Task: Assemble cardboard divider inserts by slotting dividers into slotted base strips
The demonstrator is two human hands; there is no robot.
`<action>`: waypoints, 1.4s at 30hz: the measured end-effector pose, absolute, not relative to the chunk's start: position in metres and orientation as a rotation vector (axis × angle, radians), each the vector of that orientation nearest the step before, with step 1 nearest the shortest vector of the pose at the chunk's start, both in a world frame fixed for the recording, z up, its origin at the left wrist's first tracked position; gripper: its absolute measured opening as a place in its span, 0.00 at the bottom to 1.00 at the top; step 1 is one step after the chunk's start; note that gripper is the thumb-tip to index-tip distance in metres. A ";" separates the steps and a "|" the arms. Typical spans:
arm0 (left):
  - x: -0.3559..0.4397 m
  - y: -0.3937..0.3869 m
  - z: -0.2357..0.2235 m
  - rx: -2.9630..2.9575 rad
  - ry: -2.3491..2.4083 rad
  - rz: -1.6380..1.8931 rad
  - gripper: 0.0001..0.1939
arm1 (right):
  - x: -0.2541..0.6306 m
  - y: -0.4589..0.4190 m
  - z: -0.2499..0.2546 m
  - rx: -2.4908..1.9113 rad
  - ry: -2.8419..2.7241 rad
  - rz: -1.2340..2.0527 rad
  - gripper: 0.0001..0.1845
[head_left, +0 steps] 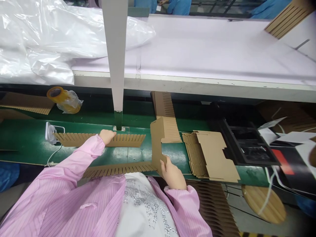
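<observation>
My right hand (172,173) is closed on the lower edge of a flat brown cardboard blank (157,138), which stands upright on the green bench (27,136). Out to the left, my left hand (106,136) rests on a fanned row of cardboard pieces (123,140); its fingers are curled against the row and mostly hidden. A second fanned row (118,169) lies nearer my body, between the two hands. Both arms are in pink striped sleeves.
A stack of cardboard blanks (214,156) lies right of my right hand, with black trays (249,146) beyond it. A small white fan (51,132), a tape roll in plastic (61,98), a white post (116,52) and clear plastic bags (44,36) on the upper shelf are also here.
</observation>
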State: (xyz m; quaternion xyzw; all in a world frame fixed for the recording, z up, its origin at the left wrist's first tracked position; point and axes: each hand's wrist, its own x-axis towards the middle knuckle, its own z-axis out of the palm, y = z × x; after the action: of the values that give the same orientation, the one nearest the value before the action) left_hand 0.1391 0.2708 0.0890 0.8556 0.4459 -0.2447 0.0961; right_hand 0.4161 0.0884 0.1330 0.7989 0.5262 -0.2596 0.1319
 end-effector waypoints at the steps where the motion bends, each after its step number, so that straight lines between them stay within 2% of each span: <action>1: 0.142 0.273 0.090 2.520 1.340 -0.733 0.20 | 0.416 0.088 0.133 2.315 1.536 -0.745 0.23; 13: 0.185 0.289 0.089 2.485 1.410 -0.656 0.20 | 0.419 0.082 0.131 2.307 1.573 -0.766 0.24; 18: 0.181 0.292 0.090 2.475 1.426 -0.666 0.17 | 0.418 0.079 0.132 2.314 1.574 -0.763 0.24; 27: 0.177 0.289 0.097 2.501 1.429 -0.690 0.22 | 0.414 0.078 0.135 2.285 1.604 -0.735 0.24; 42: 0.163 0.291 0.083 2.578 1.424 -0.653 0.22 | 0.413 0.078 0.134 2.232 1.607 -0.792 0.23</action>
State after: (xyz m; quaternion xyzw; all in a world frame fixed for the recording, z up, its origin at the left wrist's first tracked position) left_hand 0.1634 0.2911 0.0825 0.8528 0.4713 -0.2160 0.0624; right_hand 0.4125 0.0779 0.1340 0.7722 0.5560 -0.2742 0.1393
